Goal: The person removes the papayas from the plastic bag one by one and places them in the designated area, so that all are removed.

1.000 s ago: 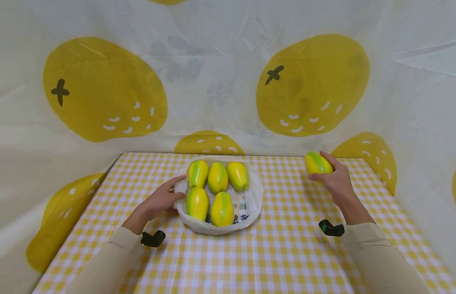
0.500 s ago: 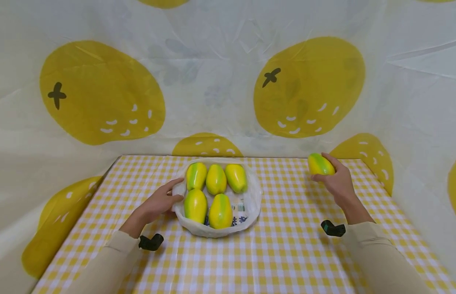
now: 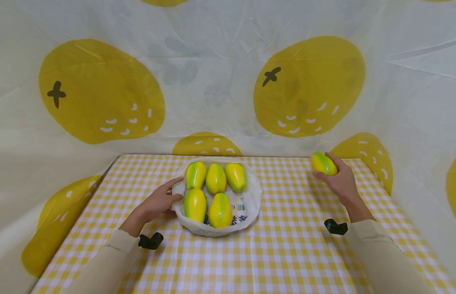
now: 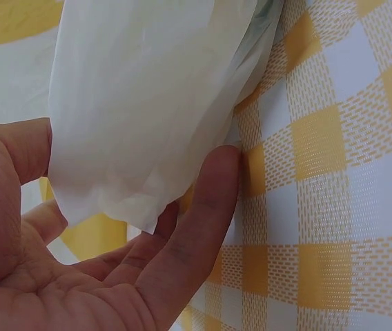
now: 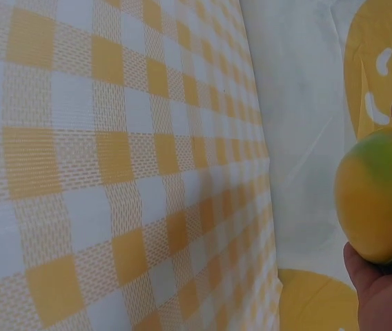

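A white plastic bag [image 3: 254, 204] with its rim spread wide stands on the table and holds several glossy yellow papayas [image 3: 220, 210] with green stripes. My left hand [image 3: 156, 204] grips the bag's left side; the left wrist view shows the thumb on one face of the white plastic [image 4: 134, 103] and curved fingers round the other. Raised over the table's far right, my right hand [image 3: 339, 179] holds another papaya [image 3: 324, 163] between thumb and fingers. That papaya [image 5: 375, 196] reaches the edge of the right wrist view, which cuts off most of the hand.
A yellow and white checked cloth [image 3: 286, 245] covers the table. Behind it hangs a pale curtain [image 3: 213, 81] printed with big yellow fruit, which also closes off both sides. Printed writing shows on the bag's floor, right of the front papayas.
My right hand has drifted a little to the right with the papaya in it. The left hand keeps its place on the bag, and the view has shifted slightly.
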A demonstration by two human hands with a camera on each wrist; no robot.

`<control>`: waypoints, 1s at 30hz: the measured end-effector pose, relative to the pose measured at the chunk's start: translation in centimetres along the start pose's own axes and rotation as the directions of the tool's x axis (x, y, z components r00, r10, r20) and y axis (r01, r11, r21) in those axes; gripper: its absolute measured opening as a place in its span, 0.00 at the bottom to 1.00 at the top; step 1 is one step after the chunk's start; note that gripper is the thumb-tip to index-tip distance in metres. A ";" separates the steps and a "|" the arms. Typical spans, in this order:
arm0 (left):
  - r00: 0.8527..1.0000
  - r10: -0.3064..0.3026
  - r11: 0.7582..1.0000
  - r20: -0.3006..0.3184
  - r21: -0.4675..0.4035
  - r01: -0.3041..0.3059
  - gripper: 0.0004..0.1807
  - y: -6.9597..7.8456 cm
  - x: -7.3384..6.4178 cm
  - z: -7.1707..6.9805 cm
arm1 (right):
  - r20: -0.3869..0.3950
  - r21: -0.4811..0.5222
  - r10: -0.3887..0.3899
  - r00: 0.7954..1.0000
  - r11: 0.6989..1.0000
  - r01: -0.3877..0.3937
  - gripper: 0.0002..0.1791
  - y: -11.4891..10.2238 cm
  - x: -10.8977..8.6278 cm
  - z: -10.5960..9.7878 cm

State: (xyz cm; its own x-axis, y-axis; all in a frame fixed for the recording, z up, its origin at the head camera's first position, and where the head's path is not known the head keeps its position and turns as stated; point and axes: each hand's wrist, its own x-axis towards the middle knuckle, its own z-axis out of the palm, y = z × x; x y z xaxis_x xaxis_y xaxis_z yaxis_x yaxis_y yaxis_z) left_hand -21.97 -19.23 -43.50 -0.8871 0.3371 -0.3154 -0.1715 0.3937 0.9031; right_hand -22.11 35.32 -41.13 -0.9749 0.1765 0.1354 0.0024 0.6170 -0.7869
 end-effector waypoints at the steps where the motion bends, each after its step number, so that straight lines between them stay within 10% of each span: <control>1: 1.000 0.000 1.000 0.001 0.001 0.000 0.39 0.0 0.0 0.0 | 0.001 -0.002 -0.002 1.000 1.000 0.002 0.46 0.1 0.1 0.0; 30: 1.000 -0.001 1.000 -0.003 -0.021 0.001 0.39 -0.1 0.0 0.0 | -0.008 0.006 0.049 0.999 0.999 -0.049 0.46 2.5 0.7 -0.8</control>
State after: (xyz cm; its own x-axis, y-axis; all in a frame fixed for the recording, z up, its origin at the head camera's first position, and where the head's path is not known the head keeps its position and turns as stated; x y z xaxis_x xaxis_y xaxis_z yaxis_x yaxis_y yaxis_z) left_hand -21.93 -19.27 -43.63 -0.8879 0.3344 -0.3158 -0.1814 0.3764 0.9085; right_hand -22.65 37.62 -42.51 -0.9717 0.2131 0.1016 0.0489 0.6028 -0.7964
